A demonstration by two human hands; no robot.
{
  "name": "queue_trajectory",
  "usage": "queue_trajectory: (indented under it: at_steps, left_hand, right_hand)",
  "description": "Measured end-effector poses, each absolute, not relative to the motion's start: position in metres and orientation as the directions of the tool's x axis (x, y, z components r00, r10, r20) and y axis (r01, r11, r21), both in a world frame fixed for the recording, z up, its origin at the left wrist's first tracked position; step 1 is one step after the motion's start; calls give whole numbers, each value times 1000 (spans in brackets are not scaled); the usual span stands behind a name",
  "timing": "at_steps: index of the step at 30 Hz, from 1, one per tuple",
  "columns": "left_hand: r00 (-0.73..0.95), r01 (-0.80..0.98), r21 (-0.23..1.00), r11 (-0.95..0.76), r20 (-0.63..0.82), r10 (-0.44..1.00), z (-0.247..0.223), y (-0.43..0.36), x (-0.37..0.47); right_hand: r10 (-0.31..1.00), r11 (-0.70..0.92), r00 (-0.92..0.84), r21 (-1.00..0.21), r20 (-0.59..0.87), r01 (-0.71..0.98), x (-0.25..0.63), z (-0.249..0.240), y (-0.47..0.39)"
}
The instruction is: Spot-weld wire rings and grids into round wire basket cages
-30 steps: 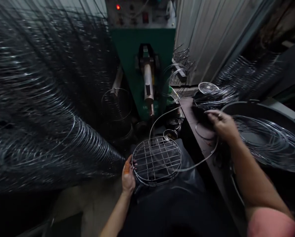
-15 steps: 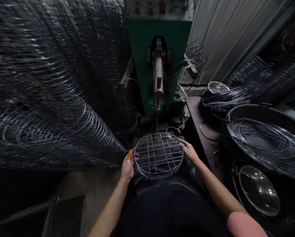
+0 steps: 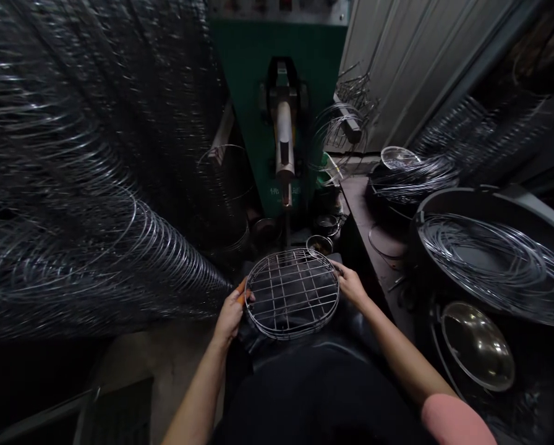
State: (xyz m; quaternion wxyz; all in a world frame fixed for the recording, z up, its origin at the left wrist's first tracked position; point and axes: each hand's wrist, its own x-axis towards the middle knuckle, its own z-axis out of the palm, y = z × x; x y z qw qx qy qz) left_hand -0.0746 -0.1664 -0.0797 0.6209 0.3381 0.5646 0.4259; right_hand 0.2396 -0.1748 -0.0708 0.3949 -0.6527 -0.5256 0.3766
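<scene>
Moved from over the side table point(image 3: 357, 196), the right hand point(image 3: 350, 287) has fingers closed on the wire rack point(image 3: 293, 290), whose opposite rim the left hand point(image 3: 229, 315) clamps between its fingers.

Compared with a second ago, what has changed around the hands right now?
The right hand has come in from over the bench, leftward and toward the body, and taken hold of the right rim of the wire rack. The large hoop that stretched out to that hand can't be told apart now. The left hand still holds the rack's left rim.
</scene>
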Motion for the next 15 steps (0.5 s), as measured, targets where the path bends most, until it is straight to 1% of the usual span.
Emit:
queue_trajectory:
  at_steps: [5,8,12,15]
  left_hand:
    - [62,-10,924,382,-381,922,-80,-163,-83]
    - [73,95,926,365,-373,925,-80,-164,-87]
    - [130,246,943,226,-264,956,-81,-166,-92]
    - [229,371,920,126,-222,948,-77,-163,-101]
  right_hand:
    - [978,-186,165,-890,-128,416,243,-73,-172]
    - [978,-188,152,-910,-140,369,245,-77,-175]
    - [980,-185,118,-951,-160,248,249,-81,-188]
    - [970,-225,140,-955,-200,195,250,-81,-197]
